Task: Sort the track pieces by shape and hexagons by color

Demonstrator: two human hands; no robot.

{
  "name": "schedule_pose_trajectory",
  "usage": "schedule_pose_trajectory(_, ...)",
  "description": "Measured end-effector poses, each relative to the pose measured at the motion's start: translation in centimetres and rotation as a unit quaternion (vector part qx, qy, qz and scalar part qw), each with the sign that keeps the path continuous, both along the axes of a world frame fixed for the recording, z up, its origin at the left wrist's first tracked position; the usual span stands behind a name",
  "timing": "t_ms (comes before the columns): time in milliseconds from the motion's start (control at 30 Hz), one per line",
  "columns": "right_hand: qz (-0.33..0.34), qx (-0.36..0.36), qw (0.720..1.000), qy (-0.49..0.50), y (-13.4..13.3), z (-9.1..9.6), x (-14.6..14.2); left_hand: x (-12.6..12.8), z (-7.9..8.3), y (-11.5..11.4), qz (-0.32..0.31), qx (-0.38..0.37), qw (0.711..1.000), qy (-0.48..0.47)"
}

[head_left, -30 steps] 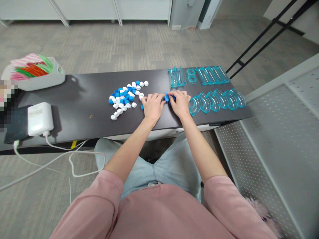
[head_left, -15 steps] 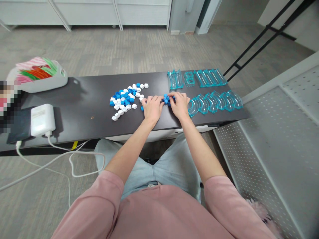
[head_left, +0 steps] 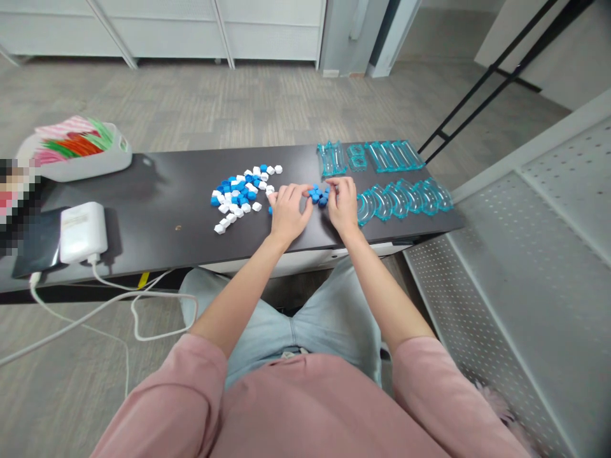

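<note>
Both hands rest low over the dark tabletop, on either side of a small cluster of blue faceted pieces. With its index finger and thumb, my left hand grips the left edge of the cluster. My right hand is bent at the cluster's right side, its index finger and thumb apart near the outermost blue piece. Whether it touches that piece I cannot tell. Left of my left hand lies a loose pile of blue and white faceted pieces, with another blue piece partly hidden by that hand.
Clear teal curved pieces lie in a row right of my right hand. Teal straight pieces and small square ones lie behind. At left are a white basket and a white charger with cables. A perforated panel borders the right.
My right hand's fingers have drawn back slightly from the cluster, exposing more blue pieces. The left hand stays at the cluster's left edge. The view has shifted a little.
</note>
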State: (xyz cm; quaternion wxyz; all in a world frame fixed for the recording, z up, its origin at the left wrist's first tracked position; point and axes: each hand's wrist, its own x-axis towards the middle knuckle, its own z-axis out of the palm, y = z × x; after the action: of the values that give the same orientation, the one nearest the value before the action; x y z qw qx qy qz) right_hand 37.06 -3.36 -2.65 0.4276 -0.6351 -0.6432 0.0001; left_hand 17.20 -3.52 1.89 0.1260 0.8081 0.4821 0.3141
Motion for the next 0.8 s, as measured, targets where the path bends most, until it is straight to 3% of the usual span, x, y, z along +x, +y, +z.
schedule_pose_trajectory(67,0.028,-0.005,1.0,-0.007,-1.4,-0.4,-0.1,-2.2,-0.1,-0.5,-0.009,0.027,1.0,0.001)
schedule_pose_trajectory(167,0.036,-0.025,0.999,-0.031,-3.4,-1.1,-0.1,-7.5,-0.1,-0.8,0.015,0.056,0.998,0.006)
schedule_pose_trajectory(333,0.017,-0.057,0.998,-0.032,-4.3,-1.3,-0.1,-18.0,0.3,0.1,0.186,0.061,0.981,-0.005)
schedule_pose_trajectory(433,0.009,-0.079,0.996,-0.038,-4.1,-0.8,-0.4,-22.6,0.4,0.3,0.236,0.037,0.971,0.029)
schedule_pose_trajectory(567,-0.027,-0.089,0.994,-0.054,-4.0,0.0,-0.5,-25.2,-0.1,0.3,0.269,0.009,0.962,0.046)
schedule_pose_trajectory(800,-0.041,-0.088,0.991,-0.087,-2.7,0.3,0.2,-24.9,-0.5,0.5,0.242,-0.019,0.969,0.05)
